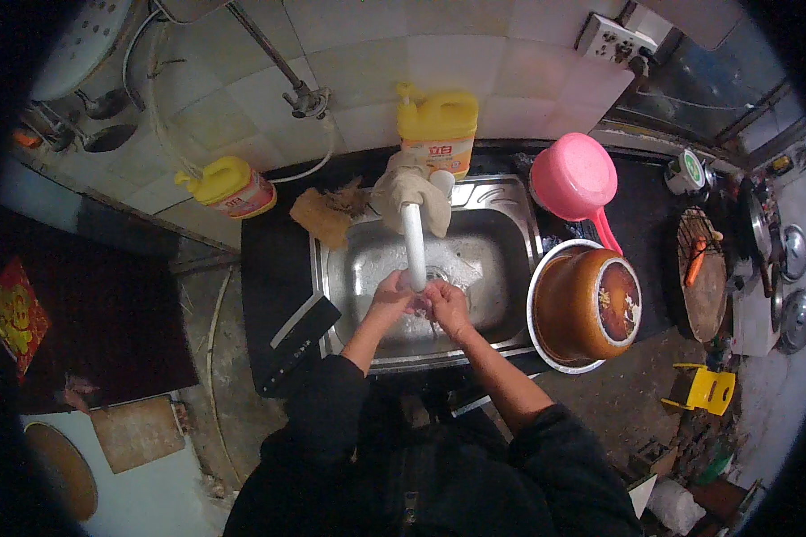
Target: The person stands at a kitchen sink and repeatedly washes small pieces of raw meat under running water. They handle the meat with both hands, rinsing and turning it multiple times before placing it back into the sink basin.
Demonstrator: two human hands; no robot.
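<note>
Both of my hands are together over the stainless steel sink [504, 268], right below the mouth of the white faucet spout [413, 245]. The fingers of my left hand [393, 295] are bent, and the spout's end hides part of them. My right hand [449, 307] is curled close beside it, fingertips towards the left hand. Something small and pinkish shows between them, but it is too blurred to tell from wet fingers. A beige cloth [399, 184] is draped over the faucet's base.
Yellow detergent jugs [438, 124] [232, 191] stand behind the sink. A brown sponge-like cloth [322, 218] lies at its back left corner. On the right are a pink ladle [573, 176] and an upturned brown pot [571, 305] in a metal basin [536, 322]. A black box-like object [305, 329] overlaps the left rim.
</note>
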